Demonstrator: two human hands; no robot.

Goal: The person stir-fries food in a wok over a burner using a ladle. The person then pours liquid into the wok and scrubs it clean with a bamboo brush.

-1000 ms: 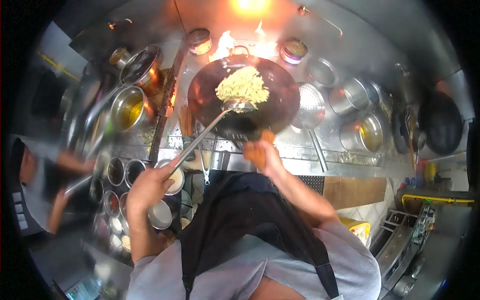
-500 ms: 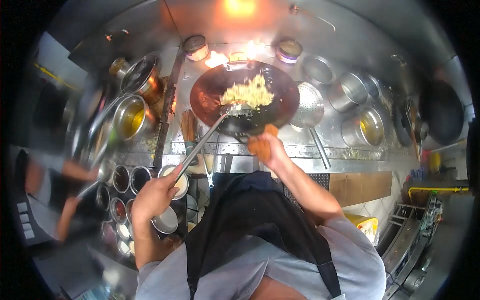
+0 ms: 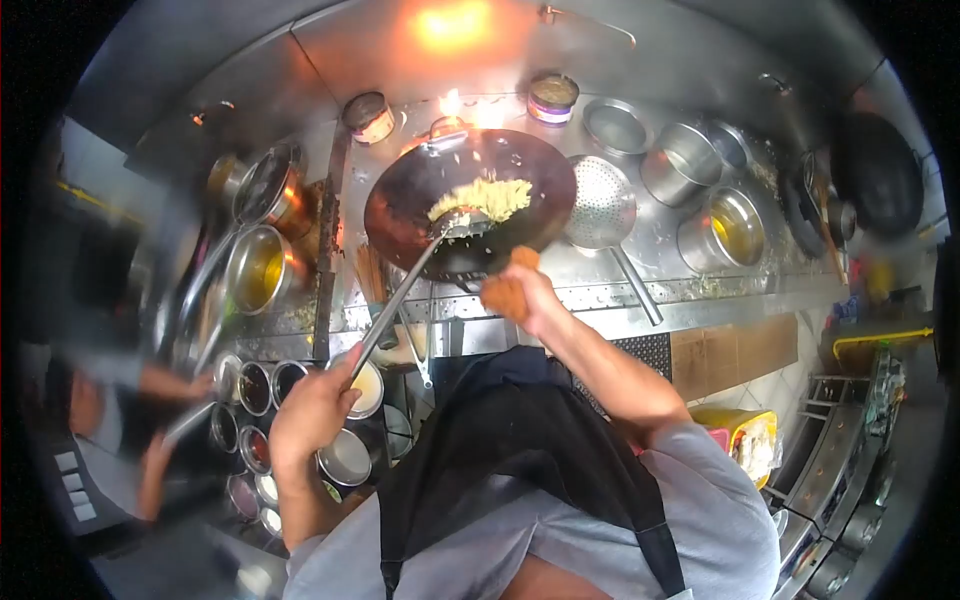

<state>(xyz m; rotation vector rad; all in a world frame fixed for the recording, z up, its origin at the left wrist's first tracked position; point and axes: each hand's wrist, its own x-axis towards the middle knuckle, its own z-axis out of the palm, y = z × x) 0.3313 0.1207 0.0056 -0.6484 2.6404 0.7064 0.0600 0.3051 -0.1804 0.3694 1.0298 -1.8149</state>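
Left fingers [image 3: 346, 377] around ladle [image 3: 400, 303]; right fingers [image 3: 530, 281] gripping cloth [image 3: 507, 296] beside wok [image 3: 405, 195].

A ladle [image 3: 411, 280] is held in a wok [image 3: 398, 205] by the left hand [image 3: 310, 412]. A cloth [image 3: 508, 294] is gripped at the wok's near edge by the right hand [image 3: 539, 303].

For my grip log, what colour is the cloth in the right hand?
The cloth is orange-brown, seen in the head view.

A black apron [image 3: 505, 465] covers a short-sleeved shirt [image 3: 715, 500] (pale grey, seemingly).
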